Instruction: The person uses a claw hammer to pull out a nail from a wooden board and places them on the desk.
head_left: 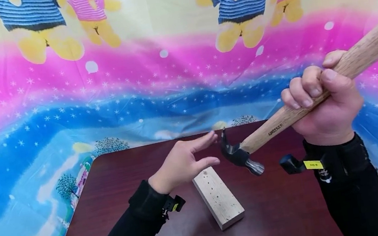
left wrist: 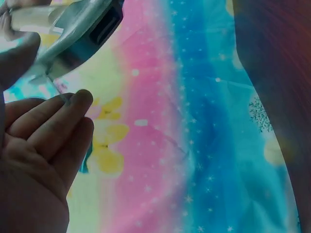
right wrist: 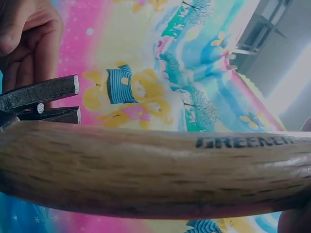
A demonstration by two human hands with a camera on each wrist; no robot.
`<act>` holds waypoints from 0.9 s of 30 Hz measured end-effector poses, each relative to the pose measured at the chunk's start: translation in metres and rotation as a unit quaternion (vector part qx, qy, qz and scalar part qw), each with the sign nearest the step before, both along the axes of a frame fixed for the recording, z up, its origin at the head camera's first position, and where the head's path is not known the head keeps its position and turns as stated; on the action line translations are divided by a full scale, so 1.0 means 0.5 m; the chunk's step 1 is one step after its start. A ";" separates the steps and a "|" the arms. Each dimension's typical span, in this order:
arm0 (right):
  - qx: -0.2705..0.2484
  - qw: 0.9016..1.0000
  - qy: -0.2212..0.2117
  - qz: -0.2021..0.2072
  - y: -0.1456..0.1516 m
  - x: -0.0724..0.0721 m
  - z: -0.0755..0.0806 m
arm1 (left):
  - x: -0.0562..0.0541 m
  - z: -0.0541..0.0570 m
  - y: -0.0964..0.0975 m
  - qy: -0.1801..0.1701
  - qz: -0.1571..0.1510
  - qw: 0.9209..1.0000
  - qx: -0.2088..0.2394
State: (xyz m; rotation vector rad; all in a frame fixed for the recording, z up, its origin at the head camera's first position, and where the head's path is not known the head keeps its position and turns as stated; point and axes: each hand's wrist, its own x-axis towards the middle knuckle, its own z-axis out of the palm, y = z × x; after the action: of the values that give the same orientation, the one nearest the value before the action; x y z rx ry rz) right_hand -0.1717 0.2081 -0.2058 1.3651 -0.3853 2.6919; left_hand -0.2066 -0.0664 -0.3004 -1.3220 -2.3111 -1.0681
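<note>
My right hand grips a claw hammer by its wooden handle, the head pointing down and left above the table. In the right wrist view, a nail's round head shows between the two prongs of the claw. The thin shank runs from the claw toward my left fingertips in the left wrist view; whether they touch it I cannot tell. My left hand is held beside the hammer head, fingers extended and thumb apart. Below, a wooden block with several small dark marks lies on the table.
The dark red-brown table has a rounded far-left corner. Behind and around it hangs a printed cloth with bears and snowflakes. Small cameras are strapped to both wrists, including a black one on the right.
</note>
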 end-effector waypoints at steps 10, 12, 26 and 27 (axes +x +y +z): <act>0.017 1.000 0.003 -0.007 0.003 -0.007 -0.012 | 0.002 -0.011 0.033 0.088 0.051 0.995 0.010; 0.018 1.000 0.008 -0.014 0.001 -0.008 -0.013 | 0.001 -0.012 0.038 0.107 0.057 0.993 0.013; 0.036 0.999 0.021 -0.012 -0.004 -0.015 -0.024 | -0.003 -0.017 0.044 0.160 0.046 0.985 0.041; 0.040 0.999 0.023 -0.014 -0.004 -0.017 -0.027 | -0.004 -0.018 0.042 0.154 0.041 0.986 0.053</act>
State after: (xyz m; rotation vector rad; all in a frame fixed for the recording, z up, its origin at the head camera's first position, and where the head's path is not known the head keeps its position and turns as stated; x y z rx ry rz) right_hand -0.1800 0.2062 -0.2194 1.4285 -0.5090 2.6445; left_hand -0.2085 -0.0454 -0.3092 -1.2426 -2.0339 -0.8781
